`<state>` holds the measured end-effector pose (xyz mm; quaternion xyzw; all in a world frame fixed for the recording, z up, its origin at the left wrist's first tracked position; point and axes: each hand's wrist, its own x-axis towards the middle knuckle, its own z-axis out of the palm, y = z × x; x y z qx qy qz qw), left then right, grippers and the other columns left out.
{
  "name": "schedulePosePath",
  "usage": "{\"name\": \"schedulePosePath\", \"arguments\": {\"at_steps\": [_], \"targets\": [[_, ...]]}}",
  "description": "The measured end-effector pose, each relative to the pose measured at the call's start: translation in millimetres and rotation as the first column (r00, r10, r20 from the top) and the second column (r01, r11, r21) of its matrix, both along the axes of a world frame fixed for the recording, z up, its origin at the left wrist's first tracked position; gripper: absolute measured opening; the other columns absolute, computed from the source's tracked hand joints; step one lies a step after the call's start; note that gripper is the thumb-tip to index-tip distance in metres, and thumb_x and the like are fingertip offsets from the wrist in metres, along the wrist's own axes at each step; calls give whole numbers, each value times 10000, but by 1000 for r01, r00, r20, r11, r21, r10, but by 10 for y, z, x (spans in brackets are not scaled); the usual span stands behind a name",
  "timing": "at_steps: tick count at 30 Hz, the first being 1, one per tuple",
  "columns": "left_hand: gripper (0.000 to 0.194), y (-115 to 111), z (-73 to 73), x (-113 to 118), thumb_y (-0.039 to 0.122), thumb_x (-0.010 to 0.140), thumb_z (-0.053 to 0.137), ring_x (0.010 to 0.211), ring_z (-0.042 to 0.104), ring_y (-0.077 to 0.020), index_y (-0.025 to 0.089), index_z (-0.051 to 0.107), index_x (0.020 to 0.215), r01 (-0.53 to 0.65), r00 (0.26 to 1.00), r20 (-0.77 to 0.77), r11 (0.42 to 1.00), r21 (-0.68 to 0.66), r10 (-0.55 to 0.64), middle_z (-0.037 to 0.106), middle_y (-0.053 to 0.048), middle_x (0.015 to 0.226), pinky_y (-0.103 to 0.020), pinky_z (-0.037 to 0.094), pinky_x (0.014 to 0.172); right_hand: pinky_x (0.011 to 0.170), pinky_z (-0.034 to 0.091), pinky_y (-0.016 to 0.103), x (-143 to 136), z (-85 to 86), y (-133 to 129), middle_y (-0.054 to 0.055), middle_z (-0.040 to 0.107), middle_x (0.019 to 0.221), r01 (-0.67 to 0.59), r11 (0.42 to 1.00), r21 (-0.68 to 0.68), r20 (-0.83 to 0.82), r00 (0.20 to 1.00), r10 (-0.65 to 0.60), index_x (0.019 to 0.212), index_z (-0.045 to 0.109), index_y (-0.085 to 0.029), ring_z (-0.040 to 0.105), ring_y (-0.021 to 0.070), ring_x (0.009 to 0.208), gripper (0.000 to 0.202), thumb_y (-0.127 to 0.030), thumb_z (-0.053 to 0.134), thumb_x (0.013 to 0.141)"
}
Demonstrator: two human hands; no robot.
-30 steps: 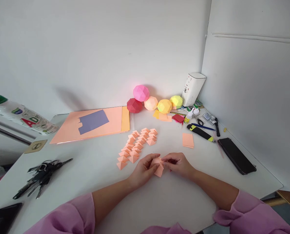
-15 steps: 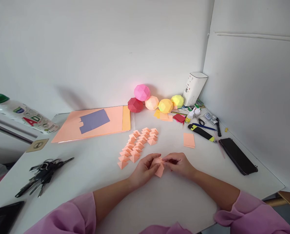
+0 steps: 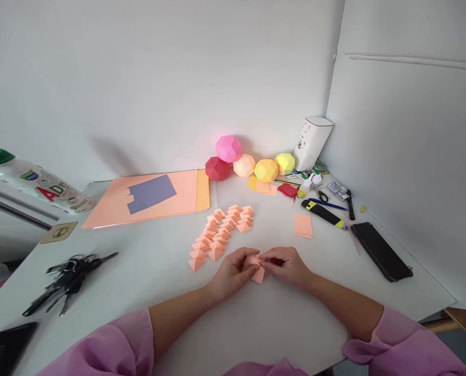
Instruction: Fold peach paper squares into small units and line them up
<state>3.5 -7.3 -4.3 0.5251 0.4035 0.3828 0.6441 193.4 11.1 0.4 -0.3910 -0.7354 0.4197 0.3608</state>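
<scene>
Between both hands is a small folded piece of peach paper, held just above the near middle of the table. My left hand pinches it from the left with thumb and fingers. On the right side my right hand grips its edge with thumb and fingertips, which hide part of the folds. Beyond my left hand stand rows of peach folded paper pieces, peaked like little pyramids. Past my right hand lie flat peach paper slips.
Faceted paper balls stand by the back wall. A utility knife and phone lie at right, with a glue bottle behind. Peach sheets, keys and a white bottle occupy the left.
The lower flap of the folded paper has swung slightly to the right, and the fingertips have come a little closer together over it. Both hands keep their hold.
</scene>
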Motion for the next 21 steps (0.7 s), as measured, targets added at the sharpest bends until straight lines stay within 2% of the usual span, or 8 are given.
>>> {"name": "schedulePosePath", "arguments": {"at_steps": [5, 8, 11, 13, 15, 21], "targets": [[231, -3, -22, 21, 342, 788, 622, 648, 556, -126, 187, 562, 950, -27, 999, 44, 999, 25, 25, 522, 42, 628, -264, 455, 627, 482, 437, 218, -4, -17, -10, 47, 677, 707, -35, 995, 91, -8, 999, 36, 884, 693, -167, 543, 106, 528, 174, -279, 577, 820], [200, -3, -40, 26, 354, 819, 587, 658, 569, -135, 190, 546, 926, -20, 999, 35, 999, 42, 19, 527, 34, 632, -270, 458, 621, 462, 437, 211, -21, -18, -22, 43, 672, 706, -46, 990, 134, -6, 999, 48, 910, 683, -175, 536, 101, 515, 177, -296, 606, 806], [162, 3, -52, 26, 343, 827, 577, 675, 538, -125, 195, 571, 895, -57, 995, -66, 980, 193, 71, 526, 5, 731, -260, 457, 614, 468, 437, 215, -37, -8, -30, 34, 656, 679, -50, 979, 195, 14, 999, 48, 902, 678, -177, 521, 100, 513, 175, -298, 572, 831], [148, 7, -49, 24, 336, 818, 583, 762, 538, -142, 197, 598, 868, -76, 981, -147, 945, 318, 128, 527, -39, 884, -260, 465, 628, 483, 441, 220, -38, 4, -30, 37, 658, 680, -61, 974, 219, 34, 998, 55, 889, 677, -175, 524, 102, 522, 179, -288, 544, 849], [153, 7, -38, 23, 336, 821, 572, 857, 543, -168, 198, 613, 873, -62, 970, -196, 925, 374, 144, 522, -74, 1007, -269, 475, 653, 502, 450, 228, -30, 16, -27, 47, 671, 707, -69, 972, 223, 39, 997, 62, 885, 678, -174, 544, 110, 545, 181, -275, 531, 855], [214, -2, -18, 15, 360, 848, 538, 664, 537, -131, 168, 628, 814, -22, 978, -198, 972, 236, 70, 598, -28, 744, -250, 447, 602, 505, 440, 236, -8, 21, -26, 53, 668, 704, -54, 991, 123, 33, 998, 50, 826, 685, -159, 548, 119, 554, 163, -253, 552, 824]]}}
